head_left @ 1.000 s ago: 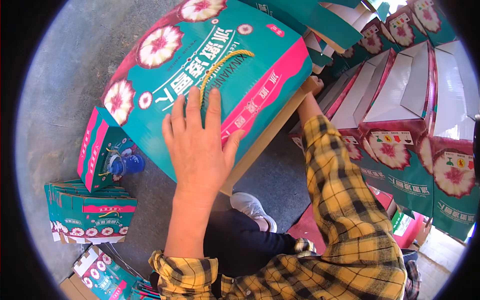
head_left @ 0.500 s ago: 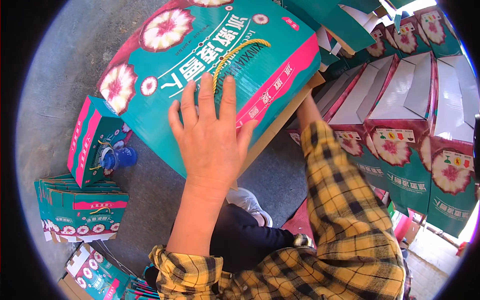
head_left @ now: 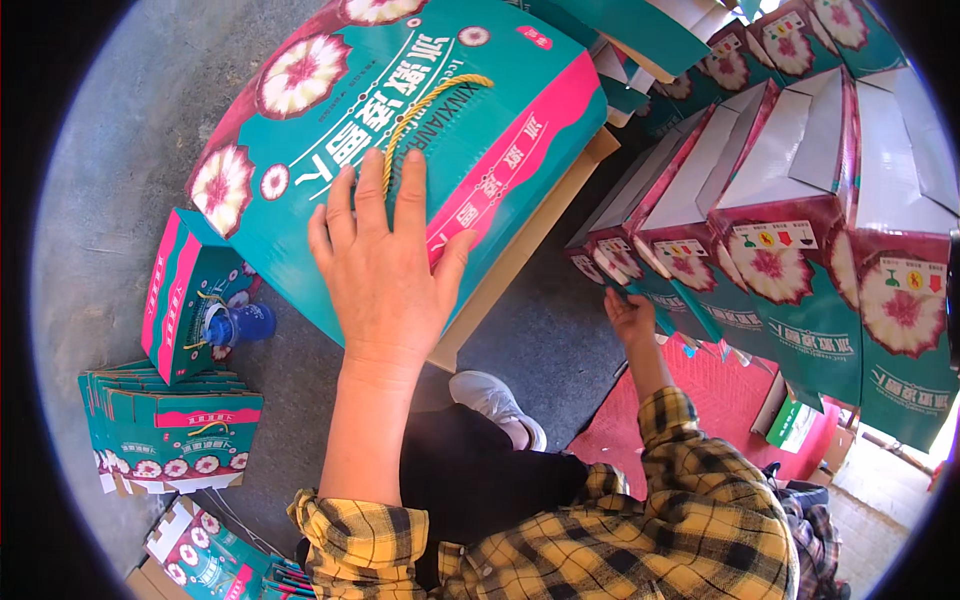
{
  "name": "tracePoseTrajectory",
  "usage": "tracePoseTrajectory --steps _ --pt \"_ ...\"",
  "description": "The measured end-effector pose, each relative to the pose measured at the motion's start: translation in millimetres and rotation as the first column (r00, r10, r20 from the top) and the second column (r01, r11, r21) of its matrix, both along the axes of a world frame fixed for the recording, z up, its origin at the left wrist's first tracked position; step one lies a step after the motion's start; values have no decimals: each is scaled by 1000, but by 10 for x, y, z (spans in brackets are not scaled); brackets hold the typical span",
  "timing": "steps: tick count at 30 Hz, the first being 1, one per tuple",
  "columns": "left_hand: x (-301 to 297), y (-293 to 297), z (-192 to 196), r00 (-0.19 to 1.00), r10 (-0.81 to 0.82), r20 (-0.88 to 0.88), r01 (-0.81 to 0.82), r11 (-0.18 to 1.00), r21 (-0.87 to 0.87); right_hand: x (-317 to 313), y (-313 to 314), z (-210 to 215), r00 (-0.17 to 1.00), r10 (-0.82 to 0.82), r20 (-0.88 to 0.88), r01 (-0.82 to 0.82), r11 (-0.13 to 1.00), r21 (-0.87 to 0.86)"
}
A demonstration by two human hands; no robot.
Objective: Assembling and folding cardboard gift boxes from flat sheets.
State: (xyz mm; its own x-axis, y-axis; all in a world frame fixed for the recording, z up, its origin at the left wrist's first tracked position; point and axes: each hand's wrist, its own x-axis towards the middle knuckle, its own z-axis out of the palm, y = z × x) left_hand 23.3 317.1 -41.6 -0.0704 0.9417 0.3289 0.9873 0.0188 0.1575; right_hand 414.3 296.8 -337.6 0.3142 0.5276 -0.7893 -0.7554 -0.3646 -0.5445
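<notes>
A large teal gift carton (head_left: 340, 225) with pink bands and pictures of sliced pink-centred radish lies tilted in front of me. My left hand (head_left: 385, 270) rests flat on its printed face, fingers spread, near the yellow rope handle (head_left: 392, 150). Brown cardboard shows along the carton's lower right edge. To the right, apart from the carton, my right hand (head_left: 632, 322) is palm up with loosely bent fingers, close to the row of standing cartons (head_left: 745, 300). A small dark patch shows at its fingertips; I cannot make out what it is.
At left stand a smaller teal box (head_left: 180, 300), a blue-capped bottle (head_left: 240, 325) and a stack of flattened cartons (head_left: 175, 420). More printed cardboard (head_left: 205, 555) lies at lower left. A red surface (head_left: 690, 410) is at right, beyond my shoe (head_left: 495, 405).
My right hand has come out from behind the large carton and moved down, beside the standing cartons. The large carton and my left hand on it sit slightly further left in view.
</notes>
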Motion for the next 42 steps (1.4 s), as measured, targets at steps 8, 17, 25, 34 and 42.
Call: tracePoseTrajectory --steps 8,17,25,34,42 --pt "-23 -40 -53 999 -4 -52 3 1000 -17 329 485 117 986 -61 -153 60 998 -12" --pt "-13 28 -72 999 -22 -47 22 1000 -6 918 1097 314 994 13 -112 -29 988 -150" --pt "2 63 -41 998 -27 -51 26 999 -24 1765 1990 78 988 92 124 -76 988 -131" --pt "9 41 -81 995 -34 -98 28 998 -61 1861 2341 45 928 123 350 -141 990 27" --pt "45 22 -83 996 -18 -83 16 1000 -17 1580 2220 258 898 201 392 -248 966 74"
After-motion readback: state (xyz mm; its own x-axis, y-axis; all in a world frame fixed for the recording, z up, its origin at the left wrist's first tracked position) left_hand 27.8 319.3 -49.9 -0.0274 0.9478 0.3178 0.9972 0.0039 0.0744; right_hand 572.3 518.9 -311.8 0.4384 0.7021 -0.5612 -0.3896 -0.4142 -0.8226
